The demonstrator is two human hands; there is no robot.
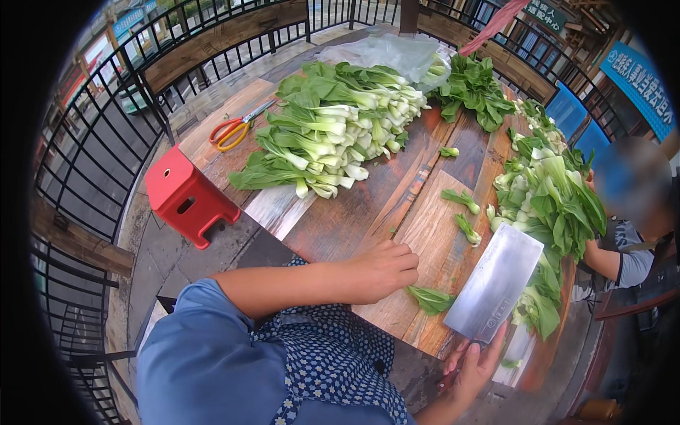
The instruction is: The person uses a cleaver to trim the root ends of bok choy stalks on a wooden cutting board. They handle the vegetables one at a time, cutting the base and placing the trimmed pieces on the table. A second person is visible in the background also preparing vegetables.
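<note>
My right hand point(473, 365) grips a cleaver point(496, 280) at the lower right. The handle is mostly hidden by my fingers, and the broad steel blade lies over the table's right part, its flat side facing up. My left hand point(382, 271) is loosely closed above the table's near edge, with nothing seen sticking out of it. Just right of it lies a loose green leaf point(431, 299). Beyond the blade are small bok choy pieces point(467, 230). A heap of bok choy point(552, 191) spreads along the right edge, partly behind the blade.
A large pile of bok choy point(340, 131) covers the table's far left, near orange-handled scissors point(237, 129). Clear plastic bags point(389, 55) and leafy greens point(473, 92) lie at the back. A red stool point(188, 191) stands left; another person's arm point(602, 258) is at right.
</note>
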